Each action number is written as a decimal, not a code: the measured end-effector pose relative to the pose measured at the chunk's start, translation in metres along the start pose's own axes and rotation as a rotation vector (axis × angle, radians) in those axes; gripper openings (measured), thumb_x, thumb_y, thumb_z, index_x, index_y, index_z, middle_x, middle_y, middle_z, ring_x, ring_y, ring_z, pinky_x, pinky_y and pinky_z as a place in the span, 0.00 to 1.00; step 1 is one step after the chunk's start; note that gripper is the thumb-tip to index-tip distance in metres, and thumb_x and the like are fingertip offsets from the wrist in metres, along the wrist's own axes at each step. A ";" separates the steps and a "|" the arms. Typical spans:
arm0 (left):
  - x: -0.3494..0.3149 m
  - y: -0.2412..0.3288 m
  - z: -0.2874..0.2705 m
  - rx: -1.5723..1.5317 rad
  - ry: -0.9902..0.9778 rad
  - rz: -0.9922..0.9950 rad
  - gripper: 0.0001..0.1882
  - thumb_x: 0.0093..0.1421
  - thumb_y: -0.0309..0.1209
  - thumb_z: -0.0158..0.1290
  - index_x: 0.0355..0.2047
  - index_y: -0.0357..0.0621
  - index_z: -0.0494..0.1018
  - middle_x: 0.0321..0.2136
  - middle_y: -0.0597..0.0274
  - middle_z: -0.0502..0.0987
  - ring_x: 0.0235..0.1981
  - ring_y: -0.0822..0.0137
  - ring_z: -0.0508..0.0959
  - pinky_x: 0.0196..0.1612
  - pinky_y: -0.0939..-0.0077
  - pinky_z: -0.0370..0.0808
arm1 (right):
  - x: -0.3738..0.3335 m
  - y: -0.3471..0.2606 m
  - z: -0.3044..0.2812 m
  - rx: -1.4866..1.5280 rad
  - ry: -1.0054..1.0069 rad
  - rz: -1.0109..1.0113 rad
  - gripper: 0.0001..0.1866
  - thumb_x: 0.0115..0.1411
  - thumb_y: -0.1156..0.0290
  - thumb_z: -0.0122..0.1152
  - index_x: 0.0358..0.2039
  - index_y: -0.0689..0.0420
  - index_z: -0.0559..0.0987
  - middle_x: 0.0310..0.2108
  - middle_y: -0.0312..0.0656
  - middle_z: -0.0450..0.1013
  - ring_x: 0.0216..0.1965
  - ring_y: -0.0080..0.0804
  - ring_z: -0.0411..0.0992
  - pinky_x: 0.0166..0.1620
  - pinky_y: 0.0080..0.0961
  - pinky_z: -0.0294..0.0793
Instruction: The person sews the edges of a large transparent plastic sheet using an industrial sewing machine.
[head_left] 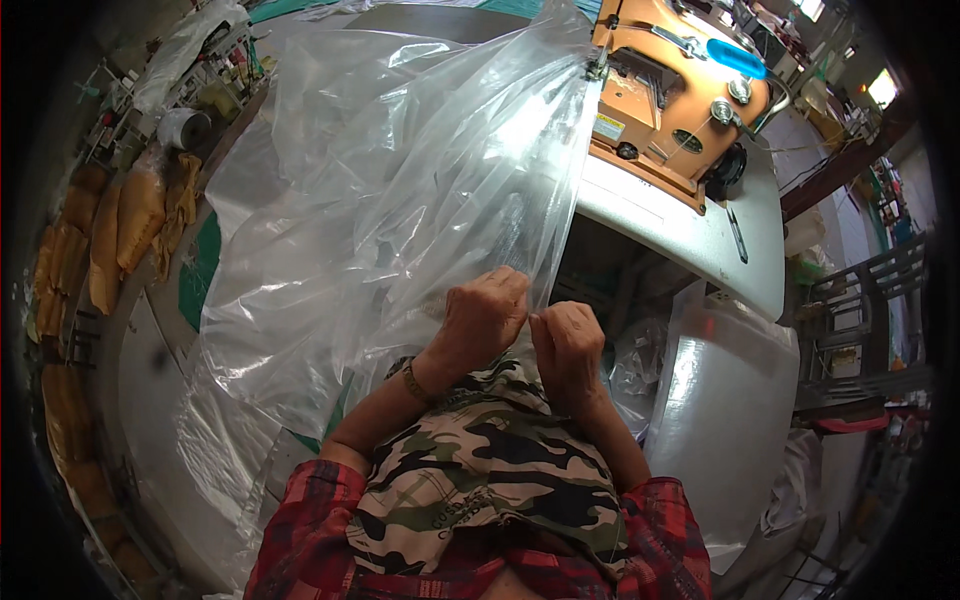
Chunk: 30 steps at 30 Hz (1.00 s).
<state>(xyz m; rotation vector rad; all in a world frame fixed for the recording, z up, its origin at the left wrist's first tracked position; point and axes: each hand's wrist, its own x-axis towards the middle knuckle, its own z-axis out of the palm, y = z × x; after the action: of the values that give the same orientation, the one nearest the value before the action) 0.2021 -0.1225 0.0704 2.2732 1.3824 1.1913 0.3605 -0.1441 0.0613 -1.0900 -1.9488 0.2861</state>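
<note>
A large sheet of clear plastic film (400, 150) spreads over the table and hangs down toward my lap. Its gathered right edge runs up to the needle area of an orange sewing machine (690, 110). Close together above my lap, my left hand (487, 315) and my right hand (567, 345) both pinch that edge of the film. The fingers of each hand are closed, with the fingertips almost meeting. A patterned camouflage apron (490, 450) covers my lap below the hands.
A small pointed tool (737, 235) lies on the white machine table (650, 200). Another plastic sheet (725, 400) hangs at the right. Wrapped orange-brown bundles (140, 210) and a roll of film (184, 128) are at the left. A dark metal rack (860, 320) stands far right.
</note>
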 end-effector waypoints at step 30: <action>-0.014 -0.023 -0.007 -0.810 -0.037 -0.547 0.07 0.65 0.27 0.54 0.31 0.35 0.72 0.21 0.71 0.71 0.25 0.82 0.67 0.27 0.82 0.67 | 0.010 -0.017 0.026 0.039 -0.376 -0.295 0.06 0.51 0.75 0.61 0.27 0.59 0.73 0.25 0.41 0.71 0.30 0.39 0.73 0.49 0.44 0.71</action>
<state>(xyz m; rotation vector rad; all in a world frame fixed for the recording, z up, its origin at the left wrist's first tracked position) 0.1787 -0.1233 0.0550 1.2574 1.1035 1.1970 0.3282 -0.1412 0.0613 -0.7453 -2.3932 0.3848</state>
